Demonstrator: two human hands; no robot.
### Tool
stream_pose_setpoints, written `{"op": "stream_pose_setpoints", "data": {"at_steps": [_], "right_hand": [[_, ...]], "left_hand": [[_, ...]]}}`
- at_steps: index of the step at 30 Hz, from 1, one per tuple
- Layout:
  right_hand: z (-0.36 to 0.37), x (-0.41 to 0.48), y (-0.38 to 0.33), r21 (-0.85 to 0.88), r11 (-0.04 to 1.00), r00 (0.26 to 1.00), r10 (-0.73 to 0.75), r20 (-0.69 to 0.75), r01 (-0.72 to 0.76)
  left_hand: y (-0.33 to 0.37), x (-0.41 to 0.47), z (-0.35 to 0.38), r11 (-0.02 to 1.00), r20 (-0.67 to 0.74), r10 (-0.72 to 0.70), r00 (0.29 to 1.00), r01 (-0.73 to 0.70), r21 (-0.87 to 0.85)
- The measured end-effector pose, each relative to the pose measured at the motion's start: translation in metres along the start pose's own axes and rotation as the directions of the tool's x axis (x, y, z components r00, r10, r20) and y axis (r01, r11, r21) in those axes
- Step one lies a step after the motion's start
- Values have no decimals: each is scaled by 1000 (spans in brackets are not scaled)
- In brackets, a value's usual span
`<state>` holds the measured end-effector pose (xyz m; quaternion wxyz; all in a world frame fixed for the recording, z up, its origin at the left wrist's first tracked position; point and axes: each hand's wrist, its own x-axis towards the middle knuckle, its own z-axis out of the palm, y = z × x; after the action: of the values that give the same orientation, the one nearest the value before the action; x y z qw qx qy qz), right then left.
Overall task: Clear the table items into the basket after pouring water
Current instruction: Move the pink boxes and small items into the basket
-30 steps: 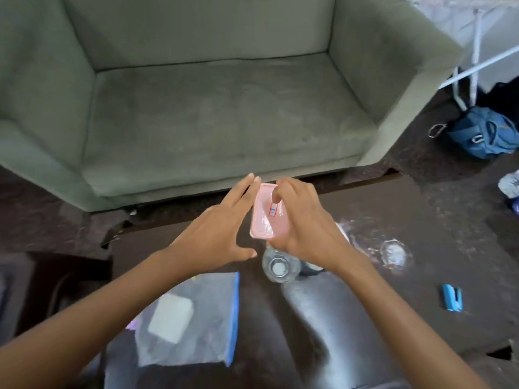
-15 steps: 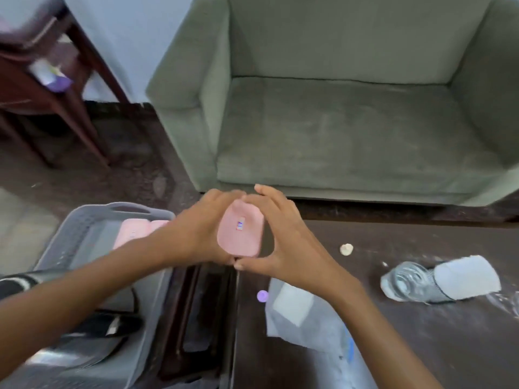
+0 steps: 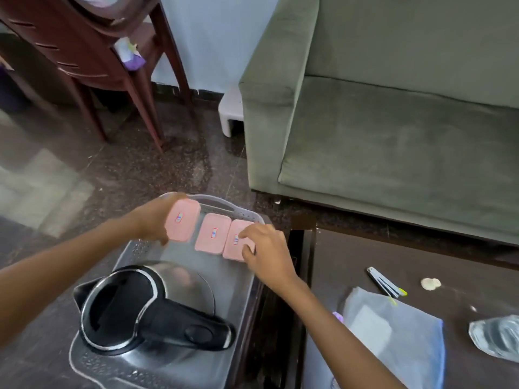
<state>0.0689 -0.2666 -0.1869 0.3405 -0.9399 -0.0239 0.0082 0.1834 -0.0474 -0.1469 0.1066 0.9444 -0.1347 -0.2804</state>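
Grey basket (image 3: 244, 217) on floor — left hand (image 3: 153, 220) grips one pink box (image 3: 182, 220); right hand (image 3: 265, 252) fingers rest loosely on another pink box (image 3: 234, 241).

Soft, even daylight fills the room, pale glare patches lie on the polished floor (image 3: 42, 189) at the left edge, the hands show motion blur, and wide-angle distortion bends the sofa (image 3: 393, 122) and chair (image 3: 84, 51).
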Motion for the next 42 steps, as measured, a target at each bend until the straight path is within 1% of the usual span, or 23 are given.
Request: {"op": "stream_pose_setpoints", "data": {"at_steps": [2,4,7,12,16,21,24,29,32,34,37,42], "right_hand": [[21,4,-3,-142,988,998,-66,9,66],[38,7,-2,-271,958,996,-93,14,93],[52,10,1,-365,927,996,-81,44,92],[57,12,1,-395,913,995,-76,72,98],[59,13,2,-398,914,997,-69,39,79],[62,10,3,-392,916,996,-93,-6,83],[64,9,3,-397,914,995,-101,-21,85],[62,7,2,-393,918,998,-67,-13,57],[63,12,-4,-446,892,997,-67,39,78],[65,18,-8,-484,871,996,-64,60,85],[68,27,-16,-547,837,1000,-16,9,18],[66,31,-16,-545,838,999,15,-28,-28]], "left_hand": [[-14,13,13,999,52,-17,998,15,37],[-22,22,22,998,77,-20,997,16,53],[-32,32,34,997,71,-17,997,11,73],[-34,41,47,1000,52,-4,999,5,-22],[-34,45,53,991,67,17,998,-8,-136],[-43,47,52,979,-28,-65,997,59,-196],[-43,48,51,963,-34,-92,995,80,-257],[-42,44,52,965,-50,-54,997,39,-261],[-43,43,53,949,-65,-44,997,22,-313],[-43,45,55,952,-53,-47,997,29,-306],[-45,49,55,954,-29,-69,997,57,-296],[-41,48,54,969,-3,-86,996,83,-233]]}}
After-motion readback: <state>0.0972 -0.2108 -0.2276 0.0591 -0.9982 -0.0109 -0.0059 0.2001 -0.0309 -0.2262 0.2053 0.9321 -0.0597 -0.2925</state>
